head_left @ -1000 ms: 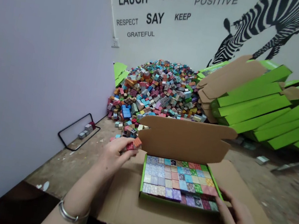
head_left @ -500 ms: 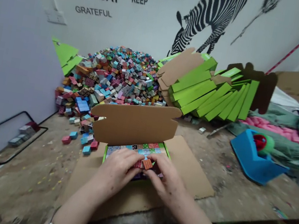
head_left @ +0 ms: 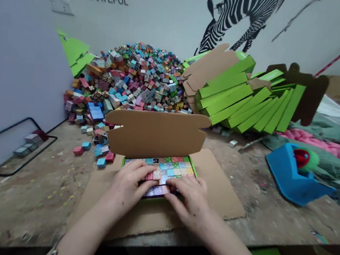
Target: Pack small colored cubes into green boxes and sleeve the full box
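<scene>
Green box (head_left: 192, 165) of patterned blocks (head_left: 171, 168) lies flat on cardboard sheet (head_left: 212, 187), long axis left-right. Left hand (head_left: 130, 180) and right hand (head_left: 189, 198) both flat on near rows, fingers spread, grasping nothing. Lid flap (head_left: 156, 133) upright behind.

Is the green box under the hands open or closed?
Open: the green box has its brown lid flap standing up behind, with patterned blocks showing inside.
</scene>
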A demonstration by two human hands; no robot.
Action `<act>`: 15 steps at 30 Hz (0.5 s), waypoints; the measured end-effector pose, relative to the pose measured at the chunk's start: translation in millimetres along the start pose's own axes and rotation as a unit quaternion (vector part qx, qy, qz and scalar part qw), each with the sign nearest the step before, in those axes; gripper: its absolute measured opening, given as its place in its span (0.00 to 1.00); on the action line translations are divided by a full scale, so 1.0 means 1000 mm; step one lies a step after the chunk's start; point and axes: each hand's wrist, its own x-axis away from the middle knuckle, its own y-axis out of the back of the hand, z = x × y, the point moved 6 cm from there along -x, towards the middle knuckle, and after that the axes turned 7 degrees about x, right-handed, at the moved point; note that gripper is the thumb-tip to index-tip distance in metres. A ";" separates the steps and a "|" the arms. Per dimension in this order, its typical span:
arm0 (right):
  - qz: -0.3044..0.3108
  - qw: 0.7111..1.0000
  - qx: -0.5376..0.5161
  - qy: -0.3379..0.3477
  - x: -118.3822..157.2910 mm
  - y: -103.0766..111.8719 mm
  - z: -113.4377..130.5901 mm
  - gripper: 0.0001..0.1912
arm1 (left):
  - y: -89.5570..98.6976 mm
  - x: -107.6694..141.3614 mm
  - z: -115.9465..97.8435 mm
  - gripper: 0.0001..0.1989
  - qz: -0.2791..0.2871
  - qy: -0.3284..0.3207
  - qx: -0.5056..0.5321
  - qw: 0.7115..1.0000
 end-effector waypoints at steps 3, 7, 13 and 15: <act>-0.011 1.000 -0.002 -0.013 -0.003 0.003 0.003 0.08 | 0.000 0.002 0.003 0.15 -0.001 0.008 0.011 1.000; -0.013 1.000 0.003 0.007 -0.018 0.005 0.011 0.16 | 0.001 0.005 0.007 0.22 -0.010 0.025 0.026 0.999; 0.047 0.997 0.012 0.063 -0.041 -0.004 0.034 0.21 | 0.015 0.021 0.010 0.31 -0.023 0.031 -0.034 0.999; 0.055 0.996 0.021 0.068 -0.046 -0.006 0.038 0.19 | 0.020 0.029 0.016 0.32 -0.029 0.051 -0.061 0.996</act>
